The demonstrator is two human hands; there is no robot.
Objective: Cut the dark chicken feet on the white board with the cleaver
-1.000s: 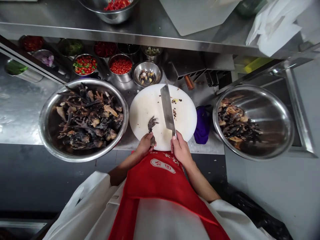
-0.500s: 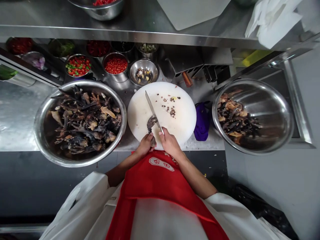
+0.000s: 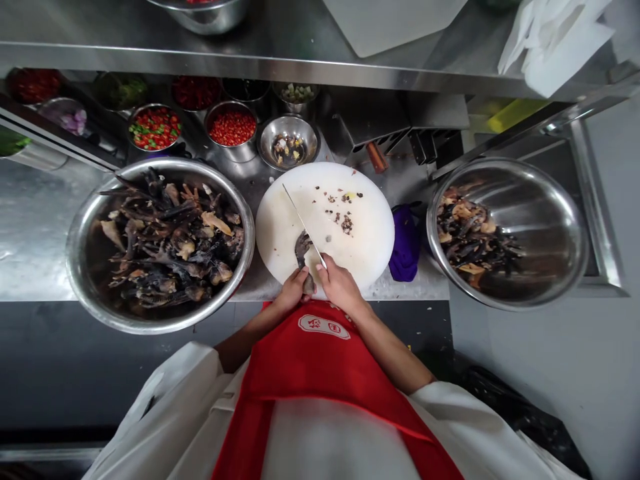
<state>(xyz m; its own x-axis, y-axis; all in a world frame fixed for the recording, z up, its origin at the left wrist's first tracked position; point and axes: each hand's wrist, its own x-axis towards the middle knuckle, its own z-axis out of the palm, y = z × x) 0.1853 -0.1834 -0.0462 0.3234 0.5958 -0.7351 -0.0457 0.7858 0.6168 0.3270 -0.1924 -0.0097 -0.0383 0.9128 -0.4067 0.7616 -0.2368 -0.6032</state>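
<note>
My left hand [image 3: 293, 289] is closed around the lower end of a dark chicken foot [image 3: 302, 248] at the near edge of a round white cutting board [image 3: 367, 253]. In my right hand [image 3: 341, 285] is the handle of a knife [image 3: 303, 223]. Its thin blade points away and to the left, passing over or against the foot's toes; whether it touches them I cannot tell. Small dark scraps [image 3: 346, 225] lie scattered on the right half of the board.
A large steel bowl [image 3: 75, 267] piled with dark chicken feet stands left. Another steel bowl [image 3: 545, 220], partly filled, stands right. A purple cloth [image 3: 405, 243] lies beside the board. Behind are a small bowl [image 3: 315, 143], chopped chillies [image 3: 231, 127] and a knife rack [image 3: 370, 120] beneath an overhead shelf [image 3: 280, 70].
The knife blade has turned more edge-on, with its tip swung a little left. A small grey piece now lies on the board to the right of the blade.
</note>
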